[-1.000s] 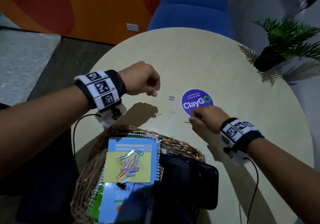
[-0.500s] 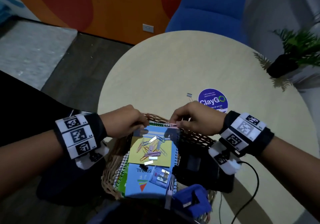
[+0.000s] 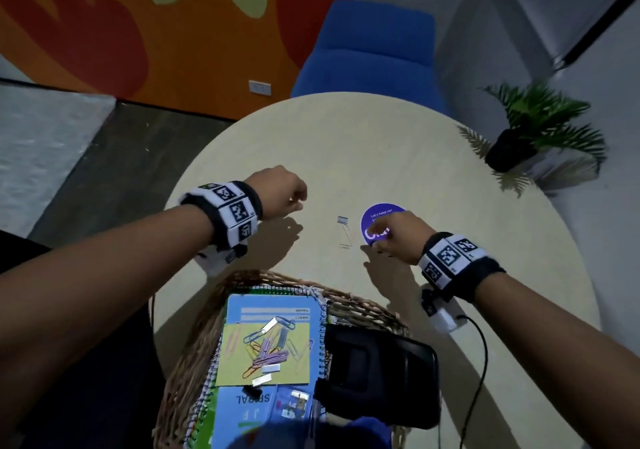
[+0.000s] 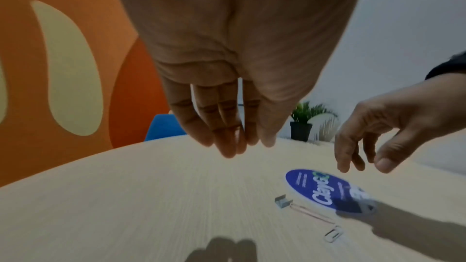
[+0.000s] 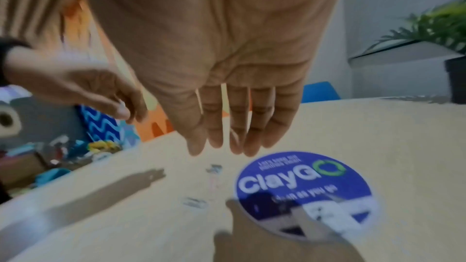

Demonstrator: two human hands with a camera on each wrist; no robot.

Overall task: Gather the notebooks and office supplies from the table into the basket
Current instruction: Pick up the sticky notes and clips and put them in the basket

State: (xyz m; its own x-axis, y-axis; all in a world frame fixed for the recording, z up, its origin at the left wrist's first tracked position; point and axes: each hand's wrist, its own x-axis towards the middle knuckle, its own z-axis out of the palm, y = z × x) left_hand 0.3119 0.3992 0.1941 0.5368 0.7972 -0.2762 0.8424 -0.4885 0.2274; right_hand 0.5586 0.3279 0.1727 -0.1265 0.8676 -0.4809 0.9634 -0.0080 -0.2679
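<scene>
**Last clips still out on the desk**

Both of your hands hang above the desk (image 3: 398, 157), well apart, with nothing in them. The left hand (image 3: 280, 192) looks loosely curled from the head view, but its wrist camera shows the fingers (image 4: 227, 127) hanging straight and relaxed. The right hand (image 3: 394, 237) hovers over the round blue sticker (image 3: 375, 214); its fingers (image 5: 237, 127) hang down relaxed, with thumb and forefinger apart as if shaped for a pinch.

What remains lies between your hands: a small binder clip (image 3: 342, 220) and, just beside it, a thin paper clip (image 3: 346, 239) stretching toward you. A second small clip (image 4: 334, 233) shows at the paper clip's near end in the left wrist view. All lie flat on the desk, just left of the sticker, none touched. My guess is that the right hand sits there because it is nearest these pieces, while the left waits aside.

The wicker basket (image 3: 194, 337) stands at the near edge, close to your body. In it lies a blue spiral notebook (image 3: 256, 410) with more spiral-bound edges under it, a yellow note pad (image 3: 235, 369) on top, and a heap of coloured paper clips (image 3: 268, 348) on the pad. A black object (image 3: 381, 376) fills the basket's right side; I cannot tell what it is.

Flat wire on a smooth top will probably need a fingernail under it, or a slide to the edge.
</scene>
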